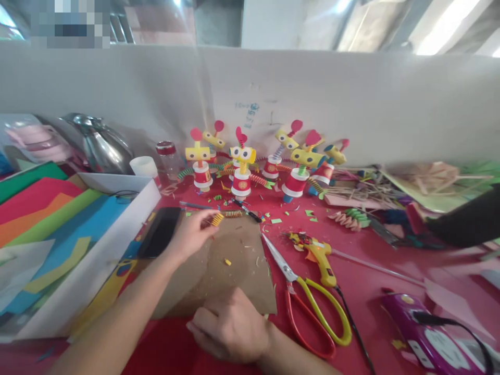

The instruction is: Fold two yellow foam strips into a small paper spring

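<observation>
My left hand (190,233) reaches forward and pinches a small yellow folded paper spring (217,219) at the far edge of a brown cardboard sheet (234,271). My right hand (230,325) rests closed on the near edge of that cardboard, with nothing visible in it. Beyond the cardboard stands a row of paper-cup figures (242,172) with yellow heads, red hearts and spring arms. Another orange paper spring (233,213) lies just past my left fingers.
Scissors (308,297) with red and yellow handles and a yellow glue gun (322,258) lie right of the cardboard. A black phone (160,232) lies left of it, beside a white box (97,260) of coloured paper sheets. A purple power strip (425,333) sits near right. Paper scraps litter the red table.
</observation>
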### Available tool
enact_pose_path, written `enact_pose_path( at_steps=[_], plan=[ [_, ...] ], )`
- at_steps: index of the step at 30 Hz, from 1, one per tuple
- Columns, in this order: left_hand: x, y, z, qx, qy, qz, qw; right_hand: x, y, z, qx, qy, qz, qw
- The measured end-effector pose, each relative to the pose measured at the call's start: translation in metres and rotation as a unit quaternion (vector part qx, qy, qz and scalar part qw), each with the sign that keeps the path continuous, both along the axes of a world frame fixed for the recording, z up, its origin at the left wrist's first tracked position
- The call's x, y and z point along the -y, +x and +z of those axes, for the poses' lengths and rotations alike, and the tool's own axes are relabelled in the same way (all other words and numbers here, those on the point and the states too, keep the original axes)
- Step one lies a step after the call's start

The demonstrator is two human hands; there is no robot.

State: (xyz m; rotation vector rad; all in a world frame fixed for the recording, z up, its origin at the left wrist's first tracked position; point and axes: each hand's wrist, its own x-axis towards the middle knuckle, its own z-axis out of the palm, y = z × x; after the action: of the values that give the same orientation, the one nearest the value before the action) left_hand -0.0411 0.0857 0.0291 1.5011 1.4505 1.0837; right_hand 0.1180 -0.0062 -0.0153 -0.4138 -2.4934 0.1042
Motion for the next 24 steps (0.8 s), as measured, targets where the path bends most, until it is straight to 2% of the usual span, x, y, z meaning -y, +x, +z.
enact_pose_path(
  at_steps=[1, 4, 7, 10, 15, 18, 20, 24],
  plan=[
    [-0.011, 0.009, -0.007, -0.05, -0.004, -0.029, 0.998, -0.001, 0.001, -0.001, 0.0, -0.001, -0.004, 1.0],
    [-0.039, 0.029, -0.025, -0.145, 0.008, -0.051, 0.988, -0.002, 0.002, -0.002, 0.005, -0.003, -0.012, 1.0],
    [-0.049, 0.033, -0.033, -0.186, 0.03, -0.065, 0.98, -0.003, 0.002, -0.004, 0.01, 0.002, -0.018, 1.0],
    [-0.044, 0.024, -0.031, -0.194, 0.048, -0.038, 0.979, -0.003, 0.001, -0.005, -0.003, 0.009, -0.008, 1.0],
    [-0.026, 0.002, -0.025, -0.211, 0.024, -0.018, 0.977, -0.001, 0.0, -0.005, -0.004, -0.005, -0.003, 1.0],
    [-0.016, -0.004, -0.024, -0.189, 0.01, -0.018, 0.982, -0.001, 0.002, -0.002, 0.01, -0.045, -0.021, 0.999],
    [-0.01, -0.006, -0.026, -0.194, 0.027, -0.002, 0.981, 0.0, 0.004, 0.001, 0.014, -0.08, -0.017, 0.997],
    [-0.008, -0.006, -0.031, -0.288, 0.077, 0.064, 0.952, 0.0, 0.005, 0.002, 0.027, -0.133, -0.025, 0.99]
  ],
)
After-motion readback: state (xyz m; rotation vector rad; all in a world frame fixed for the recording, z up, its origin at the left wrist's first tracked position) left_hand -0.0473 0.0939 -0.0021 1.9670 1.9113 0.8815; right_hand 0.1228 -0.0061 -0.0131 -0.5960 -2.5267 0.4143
